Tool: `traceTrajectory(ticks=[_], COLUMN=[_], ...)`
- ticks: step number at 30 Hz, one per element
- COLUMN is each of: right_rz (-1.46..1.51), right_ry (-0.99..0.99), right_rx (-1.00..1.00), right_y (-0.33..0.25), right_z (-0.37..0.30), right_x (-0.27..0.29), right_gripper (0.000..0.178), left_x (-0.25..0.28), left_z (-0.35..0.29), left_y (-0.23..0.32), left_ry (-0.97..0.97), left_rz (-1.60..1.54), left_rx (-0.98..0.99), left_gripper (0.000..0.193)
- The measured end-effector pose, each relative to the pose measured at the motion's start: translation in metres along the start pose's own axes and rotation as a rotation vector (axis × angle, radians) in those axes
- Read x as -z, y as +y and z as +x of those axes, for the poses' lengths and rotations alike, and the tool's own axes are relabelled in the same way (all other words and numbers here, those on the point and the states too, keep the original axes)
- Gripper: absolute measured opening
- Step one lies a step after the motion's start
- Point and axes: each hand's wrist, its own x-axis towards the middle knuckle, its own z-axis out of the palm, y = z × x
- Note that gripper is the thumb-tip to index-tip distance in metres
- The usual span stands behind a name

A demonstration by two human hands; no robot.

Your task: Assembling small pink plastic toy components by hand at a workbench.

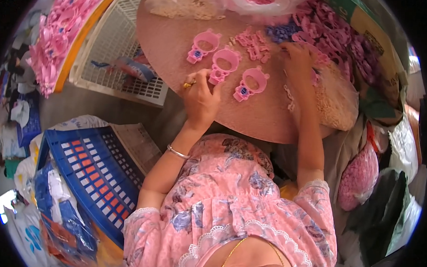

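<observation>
Three pink plastic ring-shaped pieces with small ears lie on the round table. The left piece and the right piece each show a blue bit on the lower end. My left hand is closed, thumb and forefinger at the lower end of the middle ring piece. My right hand reaches over the edge of a pile of small blue parts, beside more pink pieces. Its fingertips are blurred, and whether they hold anything is not visible. Small pink parts lie between the hands.
Pale small parts fill a clear bag at the table's right. Pink and purple pieces heap behind it. A white plastic basket stands left of the table, a blue crate nearer me. A bag of pink bits hangs at right.
</observation>
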Motion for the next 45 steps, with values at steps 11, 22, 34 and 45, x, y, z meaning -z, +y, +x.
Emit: traceTrajectory(ticks=[11,22,34,45], right_rz=[0.47,0.571,0.472,0.561], right_ry=[-0.104,-0.072,-0.08,-0.023], right_rx=[0.516,0.326,0.39,0.355], right_y=[-0.105,-0.103,-0.115,-0.113], right_z=[-0.023,-0.03,-0.033,-0.04], right_x=[0.043,0.051,0.065,0.061], right_gripper=[0.031,0.019,0.025,0.034], left_x=[0.005,0.007,0.006,0.007], left_z=[-0.002,-0.003,-0.005,-0.007], left_y=[-0.002,-0.005,-0.004,-0.001], left_ry=[0.024,0.1,0.144,0.166], left_rz=[-0.136,-0.213,-0.21,-0.245], left_rx=[-0.144,-0.184,-0.18,-0.087], left_gripper=[0.042,0.041,0.043,0.039])
